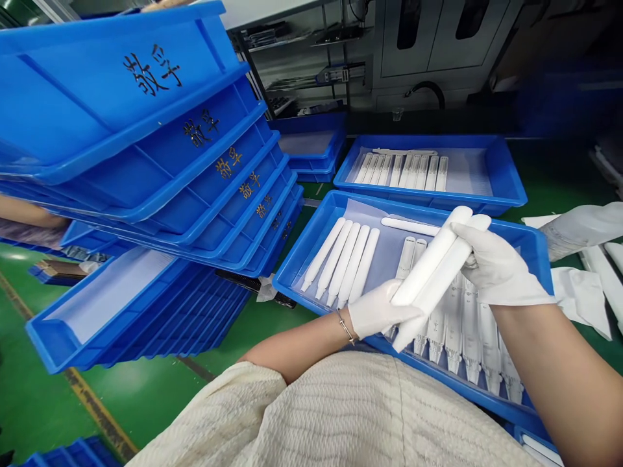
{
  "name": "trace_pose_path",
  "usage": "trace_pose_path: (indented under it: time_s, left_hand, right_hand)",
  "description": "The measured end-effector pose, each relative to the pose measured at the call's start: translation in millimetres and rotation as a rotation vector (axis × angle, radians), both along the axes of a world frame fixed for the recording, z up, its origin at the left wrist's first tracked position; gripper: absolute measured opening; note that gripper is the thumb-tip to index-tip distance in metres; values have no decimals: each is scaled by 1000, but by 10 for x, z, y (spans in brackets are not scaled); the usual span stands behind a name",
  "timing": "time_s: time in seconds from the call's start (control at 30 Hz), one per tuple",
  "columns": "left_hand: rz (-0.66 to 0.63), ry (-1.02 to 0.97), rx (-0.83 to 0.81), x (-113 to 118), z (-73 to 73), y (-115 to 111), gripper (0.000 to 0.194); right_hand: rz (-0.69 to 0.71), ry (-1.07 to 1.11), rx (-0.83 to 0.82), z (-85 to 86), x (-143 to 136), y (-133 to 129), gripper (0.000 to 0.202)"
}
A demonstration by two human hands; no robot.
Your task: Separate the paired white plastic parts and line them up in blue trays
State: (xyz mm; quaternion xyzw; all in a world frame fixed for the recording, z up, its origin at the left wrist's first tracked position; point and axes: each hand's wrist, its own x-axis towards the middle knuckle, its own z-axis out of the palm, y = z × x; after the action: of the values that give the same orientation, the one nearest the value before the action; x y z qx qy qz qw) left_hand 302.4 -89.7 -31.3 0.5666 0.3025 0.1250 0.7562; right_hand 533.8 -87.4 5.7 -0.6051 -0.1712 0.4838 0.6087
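Two long white plastic pieces (433, 266), rounded at the far end, lie side by side between my gloved hands, tilted up to the right. My left hand (382, 306) closes on their lower ends. Around their upper ends are the fingers of my right hand (496, 263). Below them stands a blue tray (528, 240) lined with a pale sheet. On its left side lie several smooth white pieces (343, 256); several others on the right (470, 331) show their ribbed inner side. Another piece (409, 225) lies crosswise at the back, partly hidden.
Behind is a second blue tray (509, 178) with similar pieces. Stacked blue crates (146, 117) rise high at my left, above a lower tray stack (160, 311). White pieces and a clear plastic bag (584, 230) lie at the right. Another person's arm (29, 211) shows at far left.
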Motion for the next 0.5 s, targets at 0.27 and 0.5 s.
trace_pose_path:
  time_s: [0.27,0.5]
  left_hand:
    - [388,44,-157,66,-40,22,39]
    - [292,-52,-309,24,21,44,42]
  right_hand:
    - [-18,-42,106,129,6,-57,34]
    - [85,112,79,175,-22,-90,40]
